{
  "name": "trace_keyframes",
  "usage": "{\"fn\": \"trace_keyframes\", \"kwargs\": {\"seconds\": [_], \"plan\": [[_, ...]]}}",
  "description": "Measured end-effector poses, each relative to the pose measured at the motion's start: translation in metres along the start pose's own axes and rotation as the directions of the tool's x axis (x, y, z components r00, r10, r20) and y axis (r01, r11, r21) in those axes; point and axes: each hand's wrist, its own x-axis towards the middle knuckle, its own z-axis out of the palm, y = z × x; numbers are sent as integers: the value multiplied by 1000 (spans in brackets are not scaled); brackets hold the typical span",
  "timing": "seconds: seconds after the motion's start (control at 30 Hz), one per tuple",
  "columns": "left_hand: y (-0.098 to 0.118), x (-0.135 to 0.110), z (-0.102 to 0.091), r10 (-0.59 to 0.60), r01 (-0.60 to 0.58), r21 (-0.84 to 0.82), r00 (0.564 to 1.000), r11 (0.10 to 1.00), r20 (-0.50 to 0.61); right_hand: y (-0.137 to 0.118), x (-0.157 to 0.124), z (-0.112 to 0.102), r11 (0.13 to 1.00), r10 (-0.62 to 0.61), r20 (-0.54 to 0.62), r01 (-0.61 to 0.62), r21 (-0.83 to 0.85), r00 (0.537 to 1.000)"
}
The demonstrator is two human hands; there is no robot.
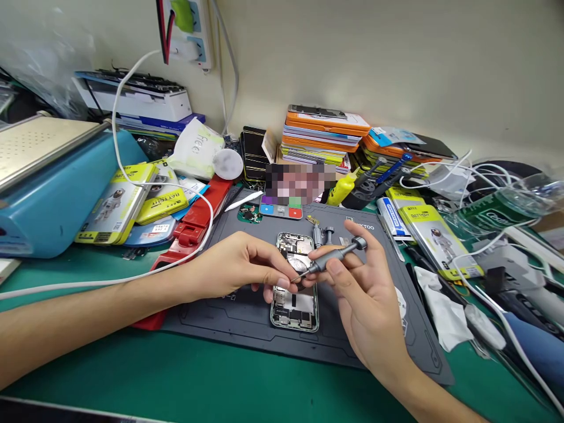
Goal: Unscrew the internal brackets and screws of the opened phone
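My right hand (368,288) grips a grey precision screwdriver (330,258), its thin shaft slanting down to the left. At the screwdriver's tip, the fingers of my left hand (251,267) are pinched together; whatever lies between them is too small to make out. Both hands hover over an opened phone (296,314) with its inner parts bare. The phone lies on a dark grey work mat (247,329), its middle partly hidden by my fingers. Just beyond it are two more small screwdrivers (318,236) and a small green circuit board (249,214).
A red tool (194,226) and yellow battery boxes (117,205) lie left. Behind the mat are a yellow bottle (342,188) and stacked orange boxes (326,120). More battery boxes (440,241) and a green-labelled plastic bottle (497,211) crowd the right. A white cable (117,117) loops above my left arm.
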Motion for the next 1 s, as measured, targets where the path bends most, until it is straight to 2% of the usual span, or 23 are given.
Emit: {"fn": "trace_keyframes", "kwargs": {"seconds": [0.33,0.43,0.57,0.73,0.83,0.93,1.0], "plan": [[-1,-1,-1,-10,9,48,1000,999,16,1,0,-4,1000,-12,28,12,-2,1000],[-1,-1,0,-21,20,108,1000,994,4,-2,1,-5,999,-40,9,40,16,999],[0,-1,0,7,7,217,998,976,-65,-5,2,-7,993,-116,-45,116,-12,992],[0,-2,-2,59,-12,260,983,965,-174,1,-3,-4,958,-244,34,246,-148,969],[0,-2,-2,55,-3,285,983,959,-176,7,-9,-5,866,-378,163,411,-285,911],[1,-2,-2,52,5,308,983,951,-176,11,-14,-10,694,-487,370,608,-386,791],[3,-3,-1,52,15,331,980,943,-192,12,-17,-14,629,-487,463,665,-402,740]]}}
